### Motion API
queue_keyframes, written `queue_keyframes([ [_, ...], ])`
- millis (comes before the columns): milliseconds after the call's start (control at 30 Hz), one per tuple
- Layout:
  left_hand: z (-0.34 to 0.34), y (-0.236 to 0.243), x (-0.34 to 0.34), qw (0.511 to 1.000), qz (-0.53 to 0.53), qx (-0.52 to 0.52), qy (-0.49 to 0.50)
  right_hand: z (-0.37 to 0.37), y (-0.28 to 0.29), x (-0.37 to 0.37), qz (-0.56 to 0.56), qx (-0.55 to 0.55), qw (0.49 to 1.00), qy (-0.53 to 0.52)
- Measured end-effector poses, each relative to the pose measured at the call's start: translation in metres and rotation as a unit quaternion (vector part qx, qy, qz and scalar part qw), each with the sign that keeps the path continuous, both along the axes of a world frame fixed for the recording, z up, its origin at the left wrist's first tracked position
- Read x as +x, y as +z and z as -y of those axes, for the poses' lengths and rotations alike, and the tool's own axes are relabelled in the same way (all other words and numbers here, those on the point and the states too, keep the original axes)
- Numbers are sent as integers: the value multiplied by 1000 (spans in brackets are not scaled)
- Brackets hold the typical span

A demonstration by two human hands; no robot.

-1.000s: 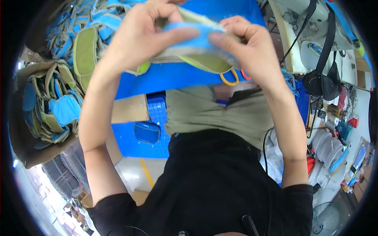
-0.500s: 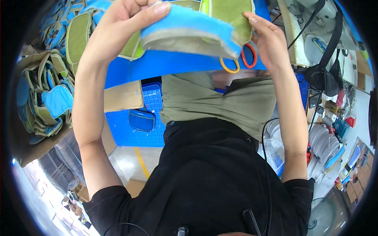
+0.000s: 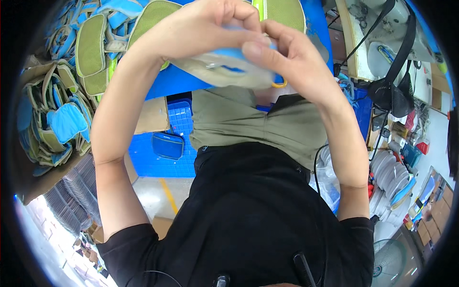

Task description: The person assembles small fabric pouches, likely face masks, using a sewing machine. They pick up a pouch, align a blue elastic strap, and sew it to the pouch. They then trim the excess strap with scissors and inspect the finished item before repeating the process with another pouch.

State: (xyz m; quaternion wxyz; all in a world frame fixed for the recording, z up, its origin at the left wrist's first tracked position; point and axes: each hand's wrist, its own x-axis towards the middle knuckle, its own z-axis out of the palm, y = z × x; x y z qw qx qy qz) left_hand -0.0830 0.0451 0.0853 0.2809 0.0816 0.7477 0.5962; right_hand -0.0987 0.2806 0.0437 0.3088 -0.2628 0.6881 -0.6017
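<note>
A blue and beige padded fabric piece (image 3: 205, 68) is held up over the near edge of the blue table, blurred by motion and partly covered by my hands. My left hand (image 3: 205, 28) is closed on its upper edge, fingers curled and thumb pointing right. My right hand (image 3: 294, 60) meets it at the right end, thumb and bent fingers closing on the fabric close to the left fingertips. Just below, part of a yellow scissor handle (image 3: 280, 84) shows; the rest of the scissors is hidden. Green mesh-faced pads (image 3: 285, 15) lie behind the hands.
More green mesh pads (image 3: 91, 45) and blue-trimmed pieces are heaped at the far left. A carton (image 3: 28, 184) of similar pieces stands at the left. To the right is a sewing machine (image 3: 404, 28) with black straps hanging nearby. A blue crate (image 3: 181, 119) sits below the table.
My right hand has moved left from beside the scissors onto the fabric piece. My left hand has shifted right, bringing both hands together. The red scissor handle is now covered.
</note>
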Motion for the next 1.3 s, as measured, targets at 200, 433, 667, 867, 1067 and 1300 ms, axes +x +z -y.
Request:
queue_keyframes([
  [200, 37, -17, 8, 1000, 7, 17, -13, -55, -17, -7, 189, -147, 967, -93],
  [433, 46, -65, 43, 933, 42, 342, 103, -70, -48, -1, 392, -450, 785, -165],
  [667, 38, -62, 46, 885, 81, 435, 145, -60, -48, 18, 423, -423, 782, -176],
  [867, 53, -55, 38, 972, -19, 130, 197, -86, -43, 6, 330, -324, 881, -97],
  [1067, 73, -41, 43, 901, -355, -159, 193, -102, -28, -4, -48, -24, 997, -58],
  [1300, 63, -17, 62, 721, -587, -364, 56, -97, -9, -7, -303, 115, 946, -18],
])
